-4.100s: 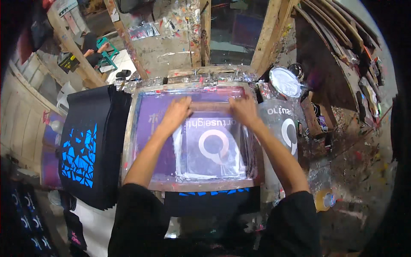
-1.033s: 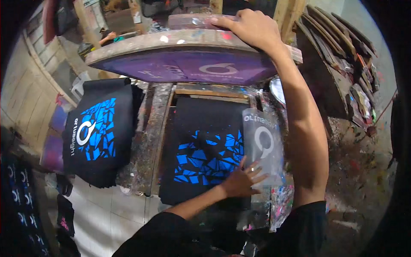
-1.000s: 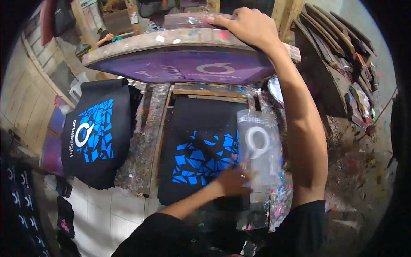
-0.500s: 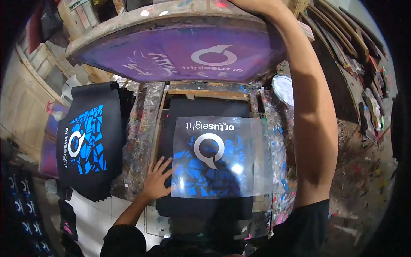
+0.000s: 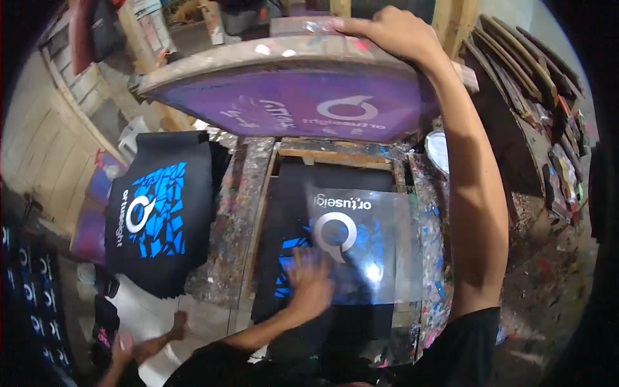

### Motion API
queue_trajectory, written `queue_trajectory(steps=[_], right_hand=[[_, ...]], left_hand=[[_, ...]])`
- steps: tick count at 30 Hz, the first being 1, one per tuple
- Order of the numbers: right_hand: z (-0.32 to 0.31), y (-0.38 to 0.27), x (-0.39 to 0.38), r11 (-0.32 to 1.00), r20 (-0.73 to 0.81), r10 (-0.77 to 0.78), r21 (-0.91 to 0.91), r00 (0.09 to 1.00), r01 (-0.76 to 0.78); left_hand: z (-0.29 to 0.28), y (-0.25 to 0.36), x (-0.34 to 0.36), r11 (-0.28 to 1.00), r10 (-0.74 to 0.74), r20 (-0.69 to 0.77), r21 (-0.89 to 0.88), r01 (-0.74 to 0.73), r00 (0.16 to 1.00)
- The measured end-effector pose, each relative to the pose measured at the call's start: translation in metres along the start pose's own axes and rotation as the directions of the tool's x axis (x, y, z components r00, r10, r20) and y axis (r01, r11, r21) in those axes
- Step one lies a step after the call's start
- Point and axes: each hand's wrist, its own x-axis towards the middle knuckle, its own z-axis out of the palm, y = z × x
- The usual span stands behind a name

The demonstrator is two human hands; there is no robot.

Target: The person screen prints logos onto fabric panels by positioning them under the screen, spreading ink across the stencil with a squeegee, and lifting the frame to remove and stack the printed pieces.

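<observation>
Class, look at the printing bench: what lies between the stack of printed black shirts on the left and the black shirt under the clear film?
The head view shows a paint-spattered wooden bench rail between the shirt stack and the shirt.

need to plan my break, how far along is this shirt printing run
Done: a stack of black shirts at left shows blue and white prints. In hand: right hand holds the purple screen raised; left hand presses a clear film over the black shirt on the platen. Left: that shirt shows only blue; the white looks to be on the film.

Right hand [image 5: 393,32] at twelve o'clock grips the raised purple screen [image 5: 290,97]; left hand [image 5: 309,284] (blurred) presses the clear film [image 5: 367,248] at six.
</observation>
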Motion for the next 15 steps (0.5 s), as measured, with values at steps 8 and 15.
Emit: queue_trajectory(steps=[8, 15], right_hand=[[0.013, -0.035, -0.122, 0.996, -0.090, -0.052, -0.083, 0.995, 0.045], [0.123, -0.060, -0.277, 0.976, 0.446, -0.203, 0.167, 0.872, 0.142]], left_hand=[[-0.129, 0.049, 0.083, 0.269, -0.262, -0.381, -0.911, -0.313, 0.887], [-0.108, -0.025, -0.026, 0.080, -0.507, 0.121, -0.979, 0.186, 0.853]])
